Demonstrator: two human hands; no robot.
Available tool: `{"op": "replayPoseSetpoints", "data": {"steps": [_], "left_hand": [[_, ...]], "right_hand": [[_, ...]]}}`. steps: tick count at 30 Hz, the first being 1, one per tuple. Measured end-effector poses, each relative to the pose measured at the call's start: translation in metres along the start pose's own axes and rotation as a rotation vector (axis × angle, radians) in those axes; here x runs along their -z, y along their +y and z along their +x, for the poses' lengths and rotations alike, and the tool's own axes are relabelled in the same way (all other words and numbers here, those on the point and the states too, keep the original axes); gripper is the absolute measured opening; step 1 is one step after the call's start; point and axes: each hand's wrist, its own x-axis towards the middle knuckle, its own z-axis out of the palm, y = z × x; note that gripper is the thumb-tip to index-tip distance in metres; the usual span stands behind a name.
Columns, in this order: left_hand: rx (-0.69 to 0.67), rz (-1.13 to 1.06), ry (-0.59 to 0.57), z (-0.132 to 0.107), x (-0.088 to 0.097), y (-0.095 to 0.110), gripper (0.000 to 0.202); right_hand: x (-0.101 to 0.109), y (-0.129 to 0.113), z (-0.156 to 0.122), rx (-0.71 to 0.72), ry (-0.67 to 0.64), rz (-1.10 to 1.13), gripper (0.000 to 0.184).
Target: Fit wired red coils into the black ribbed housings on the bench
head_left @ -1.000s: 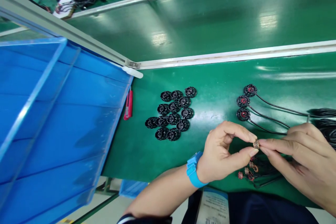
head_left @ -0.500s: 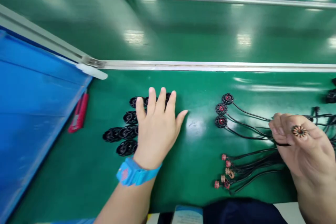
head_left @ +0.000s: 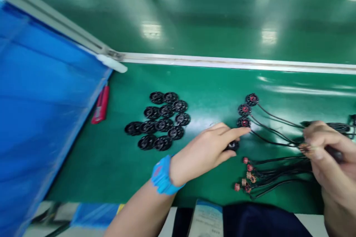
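Observation:
My left hand (head_left: 214, 146), with a blue band (head_left: 164, 176) at its wrist, is closed around a round black plastic housing (head_left: 232, 146). Its index fingertip comes close to the lowest of three black housings with red centres (head_left: 244, 122), each on a black cable. My right hand (head_left: 330, 155) pinches a small copper-wound coil (head_left: 307, 149), blurred by motion; a dark cable end shows by its palm. Between the hands and the worker's body lie several cables tipped with red and copper coils (head_left: 250, 168).
Several loose black housings (head_left: 164, 124) lie grouped on the green table at left. A red utility knife (head_left: 101, 104) lies along the blue panel (head_left: 52, 107). A white rail (head_left: 183, 59) crosses behind. More black cables (head_left: 338, 127) lie at right.
My left hand has moved right from the group of black housings with one in its fingers. My right hand has turned and lowered the coil slightly. The camera view has shifted.

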Motion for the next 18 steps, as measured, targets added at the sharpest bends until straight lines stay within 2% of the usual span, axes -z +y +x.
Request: {"op": "replayPoseSetpoints", "data": {"steps": [3, 5, 9, 18], "left_hand": [[-0.020, -0.161, -0.022, 0.007, -0.014, 0.002, 0.078], [-0.025, -0.227, -0.014, 0.011, -0.021, 0.001, 0.079], [-0.059, -0.291, 0.024, 0.015, -0.033, -0.001, 0.079], [-0.040, -0.354, 0.145, 0.024, -0.053, 0.000, 0.074]], "right_hand": [[-0.010, -0.001, -0.010, 0.402, -0.197, -0.631, 0.019], [-0.016, 0.003, -0.013, 0.569, -0.303, -0.775, 0.019], [-0.024, 0.010, -0.013, 0.677, -0.443, -0.824, 0.017], [-0.030, -0.005, -0.003, 0.785, -0.524, -0.984, 0.020]]}}
